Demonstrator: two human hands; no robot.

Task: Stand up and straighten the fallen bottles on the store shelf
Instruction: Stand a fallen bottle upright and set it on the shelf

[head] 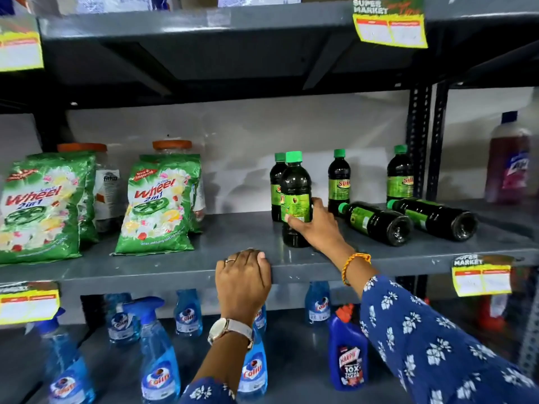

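Note:
Dark bottles with green caps and green labels stand on the grey middle shelf [175, 266]. My right hand [316, 225] grips the front bottle [295, 188] around its lower half; that bottle stands upright near the shelf's front. Another upright bottle [277, 173] is right behind it. Two more stand further back, one [339, 179] in the middle and one [400, 176] by the post. Two bottles lie on their sides, bases toward me: one [376, 223] just right of my hand, the other [434, 218] beyond it. My left hand [243, 278] clasps the shelf's front edge.
Green detergent packs [160, 202] and orange-lidded jars [172, 145] fill the left of the shelf. A red-brown bottle [509, 164] stands past the black upright post [418, 141]. Blue spray bottles [159, 354] and a blue cleaner bottle [348, 357] sit on the shelf below. Yellow price tags [481, 279] hang from the shelf edges.

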